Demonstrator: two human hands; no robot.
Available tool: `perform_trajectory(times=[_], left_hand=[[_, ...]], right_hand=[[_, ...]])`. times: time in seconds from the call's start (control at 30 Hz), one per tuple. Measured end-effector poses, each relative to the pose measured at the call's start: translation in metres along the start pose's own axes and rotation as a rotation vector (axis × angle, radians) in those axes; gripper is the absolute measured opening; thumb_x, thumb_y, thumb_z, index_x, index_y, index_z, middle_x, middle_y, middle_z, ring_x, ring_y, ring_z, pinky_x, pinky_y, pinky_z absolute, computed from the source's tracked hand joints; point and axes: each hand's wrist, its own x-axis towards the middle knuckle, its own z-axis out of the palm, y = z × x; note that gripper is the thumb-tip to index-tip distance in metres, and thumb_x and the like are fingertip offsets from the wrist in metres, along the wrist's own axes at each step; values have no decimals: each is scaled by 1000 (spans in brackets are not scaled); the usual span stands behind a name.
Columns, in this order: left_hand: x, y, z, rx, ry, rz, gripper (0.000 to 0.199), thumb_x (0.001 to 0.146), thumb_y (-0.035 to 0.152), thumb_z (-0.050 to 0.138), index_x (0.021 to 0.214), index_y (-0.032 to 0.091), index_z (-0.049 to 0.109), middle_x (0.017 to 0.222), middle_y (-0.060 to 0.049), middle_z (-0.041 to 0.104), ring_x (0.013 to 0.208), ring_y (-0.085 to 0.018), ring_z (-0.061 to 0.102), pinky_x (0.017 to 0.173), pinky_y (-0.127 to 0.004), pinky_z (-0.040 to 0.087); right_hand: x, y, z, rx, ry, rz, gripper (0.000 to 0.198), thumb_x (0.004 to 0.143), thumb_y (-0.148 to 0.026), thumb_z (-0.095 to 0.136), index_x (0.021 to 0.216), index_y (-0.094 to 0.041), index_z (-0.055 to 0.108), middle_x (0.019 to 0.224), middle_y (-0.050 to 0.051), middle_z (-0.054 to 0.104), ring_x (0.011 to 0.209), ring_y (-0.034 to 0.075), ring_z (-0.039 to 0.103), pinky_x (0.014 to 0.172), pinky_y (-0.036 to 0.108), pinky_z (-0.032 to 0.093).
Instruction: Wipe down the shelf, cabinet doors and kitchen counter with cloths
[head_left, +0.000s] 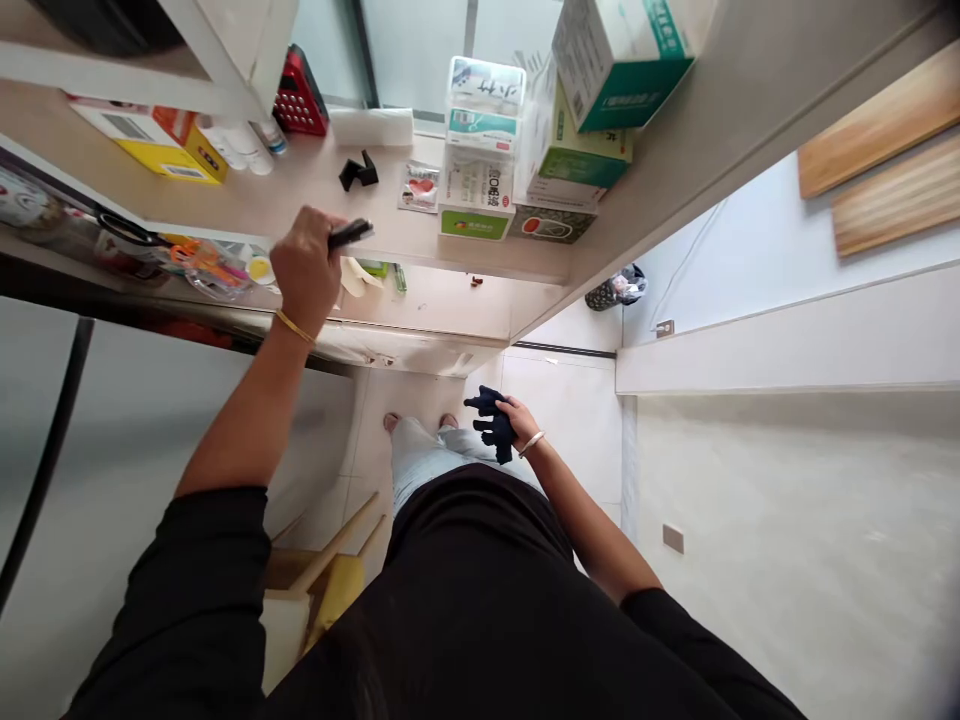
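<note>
My left hand [306, 262] is raised at the shelf's front edge, fingers closed around a short black pen-like object [350, 234] with a pale, shiny edge. Its exact kind is not clear. Just beyond it on the upper shelf [397, 222] lie a small black angular piece [358, 171] and a white sachet [418, 187] with a red print. Low in front of my body, my right hand [519, 422] grips dark navy knitted gloves [495, 425], whose fingers hang out to the left.
Medicine boxes [476, 190] and green-white cartons [622, 65] are stacked on the shelf's right. A red keypad device [298, 95], a yellow box [176, 145] and orange-handled scissors [206, 262] are at the left. A wooden stool [322, 570] stands beside my legs, near a grey cabinet door [150, 420].
</note>
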Motion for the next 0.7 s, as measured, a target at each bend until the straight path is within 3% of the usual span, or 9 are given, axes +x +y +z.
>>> perform_trajectory(times=[0.1,0.2,0.3,0.4,0.47,0.57,0.7], left_hand=[[34,-6,-14,87,-91,-38,17,97,10,58,111,14,68,117,-8,64,105,-18,60,100,-32,42],[36,-2,-18,82,-23,-76,12,90,12,70,102,15,69,121,-9,59,102,-18,56,102,-34,42],[4,15,-24,-252,72,-203,22,90,35,77,93,15,68,97,-6,57,87,-16,54,87,-30,48],[-46,43,-31,-829,-153,-491,53,92,71,57,114,24,66,82,-1,55,56,-10,42,52,-24,37],[-76,61,-34,-1089,-317,-682,61,90,79,49,126,31,63,82,-1,58,48,-7,34,45,-22,25],[-107,78,-35,-1266,-397,-858,58,94,74,42,127,31,64,82,-3,60,47,-8,34,43,-22,22],[-133,88,-26,-1370,-417,-935,44,94,50,45,112,20,71,83,-7,61,54,-11,40,42,-23,28]], right_hand=[[7,0,13,-35,23,29,33,75,-33,79,92,-21,53,71,-1,70,56,17,68,48,30,58],[12,1,24,-46,36,16,34,71,-33,82,88,-21,55,68,-2,68,55,15,66,49,26,56],[13,3,29,-39,35,8,32,70,-33,82,86,-21,57,69,-2,70,59,15,68,53,26,58],[9,3,28,-37,26,18,28,73,-31,79,89,-21,58,75,0,74,66,18,71,59,30,61],[4,-2,27,-30,-15,63,27,77,-31,75,97,-21,60,80,3,76,68,21,73,57,34,62],[-6,-17,29,40,-130,193,32,84,-30,65,114,-18,61,91,9,79,72,24,75,54,35,61],[-21,-43,42,223,-196,239,31,92,-28,55,119,-15,63,102,10,79,87,20,76,72,31,64]])
